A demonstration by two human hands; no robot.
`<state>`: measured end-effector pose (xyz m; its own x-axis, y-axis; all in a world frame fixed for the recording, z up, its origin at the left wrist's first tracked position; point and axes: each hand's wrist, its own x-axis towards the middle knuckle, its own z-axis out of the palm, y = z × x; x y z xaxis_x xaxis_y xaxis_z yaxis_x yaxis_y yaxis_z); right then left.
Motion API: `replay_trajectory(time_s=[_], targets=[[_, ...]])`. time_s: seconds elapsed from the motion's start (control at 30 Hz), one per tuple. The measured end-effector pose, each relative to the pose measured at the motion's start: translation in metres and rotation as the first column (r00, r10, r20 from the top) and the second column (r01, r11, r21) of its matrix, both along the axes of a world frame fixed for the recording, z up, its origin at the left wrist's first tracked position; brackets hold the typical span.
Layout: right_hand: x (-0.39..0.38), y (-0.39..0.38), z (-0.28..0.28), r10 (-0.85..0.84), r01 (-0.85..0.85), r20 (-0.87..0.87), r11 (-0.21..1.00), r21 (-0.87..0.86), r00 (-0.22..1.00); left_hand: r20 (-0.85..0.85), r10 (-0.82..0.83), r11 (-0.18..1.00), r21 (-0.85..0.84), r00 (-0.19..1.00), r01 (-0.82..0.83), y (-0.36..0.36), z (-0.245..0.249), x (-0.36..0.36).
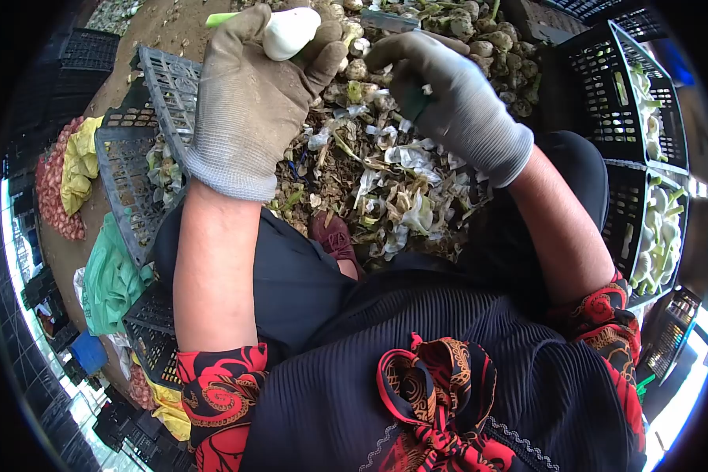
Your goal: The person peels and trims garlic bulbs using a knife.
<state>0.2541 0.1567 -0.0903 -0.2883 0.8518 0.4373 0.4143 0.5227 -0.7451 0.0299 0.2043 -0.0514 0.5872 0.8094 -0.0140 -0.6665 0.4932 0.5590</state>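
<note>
The left hand holds a round white bulb that slack fingers could drop onto pale papery peelings below them; what the curled right hand holds, I cannot tell.

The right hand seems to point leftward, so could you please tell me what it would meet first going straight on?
The right hand would probably first meet the left hand, which holds a white garlic bulb, though the depth between the hands is unclear.

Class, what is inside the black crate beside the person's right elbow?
White garlic bulbs show inside the crate; whatever lies beneath the top layer is covered and cannot be seen.
</note>
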Motion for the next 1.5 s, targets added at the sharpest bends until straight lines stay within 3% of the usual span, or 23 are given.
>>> replay_trajectory(time_s=[0.03, 0.07, 0.1, 0.13, 0.17, 0.23, 0.3, 0.37, 0.47, 0.5, 0.6, 0.73, 0.83, 0.97, 1.13, 1.23, 1.37, 1.43, 1.5], targets=[[0.002, -0.001, 0.003, -0.008, 0.008, -0.011, 0.998, -0.058, 1.0, 0.03, -0.037, 0.999, -0.026, 0.999, 0.038, 0.001, 0.002, -0.002], [0.007, 0.001, -0.003, -0.004, -0.028, -0.127, 0.969, -0.246, 0.992, -0.047, 0.013, 1.0, 0.0, 0.999, -0.013, 0.002, 0.005, -0.001], [0.01, 0.004, -0.01, -0.023, -0.082, -0.238, 0.903, -0.421, 0.971, -0.134, 0.155, 0.988, 0.031, 0.979, -0.152, -0.002, 0.016, 0.006], [0.01, 0.003, 0.001, -0.098, 0.007, -0.143, 0.847, -0.531, 0.985, -0.214, 0.293, 0.956, 0.074, 0.932, -0.284, -0.011, 0.032, 0.015], [0.013, 0.008, -0.006, -0.139, 0.068, -0.111, 0.872, -0.485, 0.984, -0.224, 0.377, 0.926, 0.1, 0.899, -0.363, -0.01, 0.031, 0.013], [0.017, 0.017, -0.013, -0.188, 0.226, 0.13, 0.875, -0.427, 0.974, -0.19, 0.466, 0.885, 0.097, 0.864, -0.456, -0.008, 0.032, 0.009], [0.02, 0.026, -0.023, -0.196, 0.253, 0.168, 0.851, -0.461, 0.966, -0.096, 0.488, 0.873, 0.03, 0.868, -0.487, -0.006, 0.04, 0.005], [0.021, 0.033, -0.043, -0.177, 0.211, 0.135, 0.925, -0.315, 0.975, -0.15, 0.517, 0.856, 0.065, 0.843, -0.513, 0.001, 0.042, -0.007], [0.01, 0.037, -0.047, -0.115, 0.297, 0.397, 0.85, -0.435, 0.911, -0.216, 0.658, 0.75, 0.113, 0.721, -0.651, 0.001, 0.047, 0.002], [0.007, 0.036, -0.053, -0.11, 0.276, 0.486, 0.917, -0.286, 0.867, -0.181, 0.634, 0.773, 0.152, 0.752, -0.616, 0.001, 0.045, -0.001], [0.003, 0.043, -0.07, 0.064, 0.263, 0.582, 0.849, -0.459, 0.811, -0.13, 0.569, 0.816, 0.214, 0.812, -0.537, 0.0, 0.043, -0.009], [-0.005, 0.043, -0.094, 0.141, 0.279, 0.714, 0.855, -0.437, 0.686, -0.195, 0.567, 0.821, 0.205, 0.8, -0.532, 0.003, 0.047, -0.02], [-0.01, 0.045, -0.104, 0.283, 0.253, 0.683, 0.78, -0.572, 0.673, -0.163, 0.573, 0.815, 0.217, 0.803, -0.537, 0.01, 0.042, -0.029], [-0.018, 0.039, -0.12, 0.397, 0.107, 0.708, 0.826, -0.553, 0.584, -0.077, 0.601, 0.774, 0.306, 0.796, -0.555, 0.009, 0.036, -0.036], [-0.038, 0.031, -0.122, 0.481, 0.111, 0.69, 0.773, -0.625, 0.541, -0.1, 0.685, 0.706, 0.336, 0.722, -0.623, 0.0, 0.037, -0.054], [-0.05, 0.027, -0.136, 0.47, 0.023, 0.681, 0.814, -0.58, 0.561, -0.153, 0.731, 0.671, 0.334, 0.665, -0.662, -0.007, 0.029, -0.076], [-0.096, 0.041, -0.153, 0.454, 0.031, 0.759, 0.849, -0.527, 0.467, -0.228, 0.774, 0.633, 0.325, 0.592, -0.702, -0.019, 0.017, -0.108], [-0.128, 0.053, -0.164, 0.384, -0.097, 0.76, 0.914, -0.394, 0.524, -0.266, 0.789, 0.615, 0.32, 0.555, -0.721, -0.025, 0.011, -0.123], [-0.168, 0.071, -0.175, 0.384, -0.117, 0.795, 0.92, -0.375, 0.47, -0.298, 0.802, 0.595, 0.317, 0.518, -0.738, -0.031, 0.006, -0.137]])
